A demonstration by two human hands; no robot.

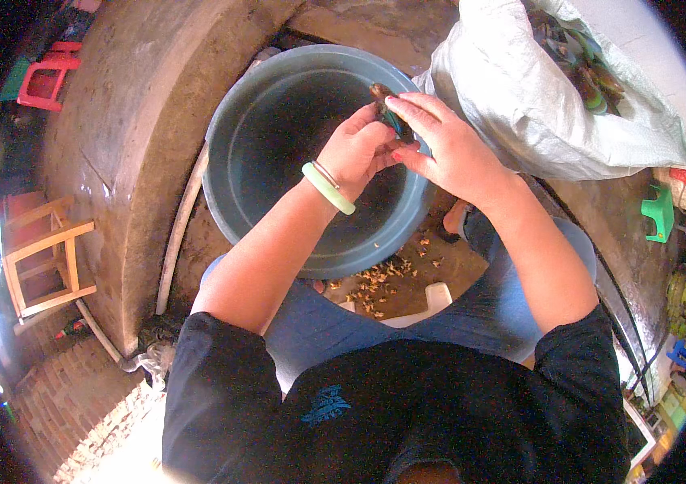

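Observation:
Over the right part of a large round grey-blue tub (222, 173), both my hands are closed on a dark brown and green mussel (378, 91). My left hand (353, 153), with a pale green bangle at the wrist, grips it from the left with bent fingers. From the right, my right hand (460, 157) reaches across with its fingertips on the shell and its thumb below. My fingers cover much of the mussel. Inside, the tub is dark, and I cannot make out what lies at its bottom.
A white woven sack (496, 89) at the upper right holds several green-brown mussels (589, 77). Small yellowish scraps (379, 282) litter the floor between my legs. A wooden stool (48, 258) and a red plastic chair (48, 81) stand left; a green stool (658, 214) stands right.

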